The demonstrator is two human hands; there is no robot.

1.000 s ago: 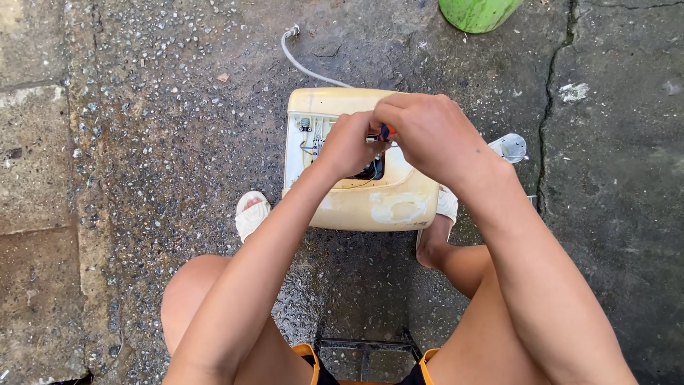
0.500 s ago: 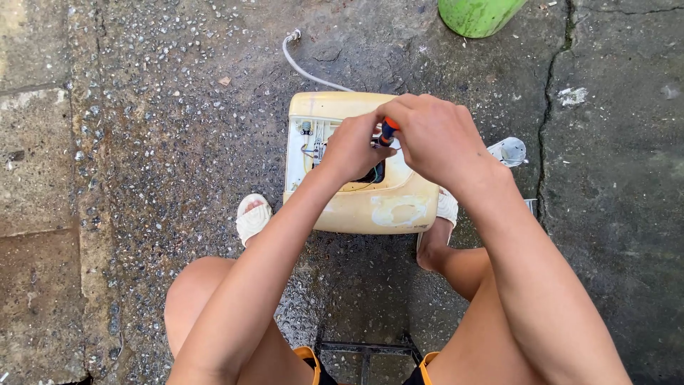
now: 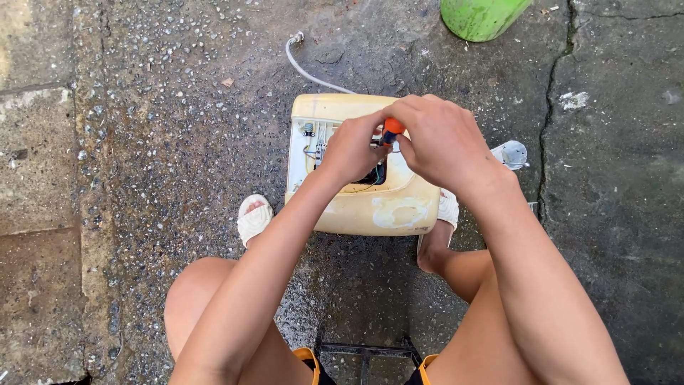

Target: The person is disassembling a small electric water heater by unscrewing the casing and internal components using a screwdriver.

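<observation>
Squatting over a yellowed plastic appliance casing [image 3: 370,207] that lies flat on the wet concrete ground [image 3: 178,142], the person works at its opened top. The right hand [image 3: 438,142] is curled tight around the orange handle of a screwdriver [image 3: 392,127], fingers closed over it with only the orange end showing at the thumb side. The left hand [image 3: 353,150] has its fingers bunched together low beside the shaft, apparently steadying it, though what its tips pinch is hidden. To my eye the work wants the tool held straight up over the screw, pressed down firmly while it turns, with the left hand keeping the tip from skating across the exposed wiring. The screwdriver stands between the two hands, over the dark opening near the casing's far edge. A white cord [image 3: 306,68] trails off from the far edge, a green tub [image 3: 481,16] sits beyond, and a small metal piece [image 3: 511,153] lies just right of the casing.
</observation>
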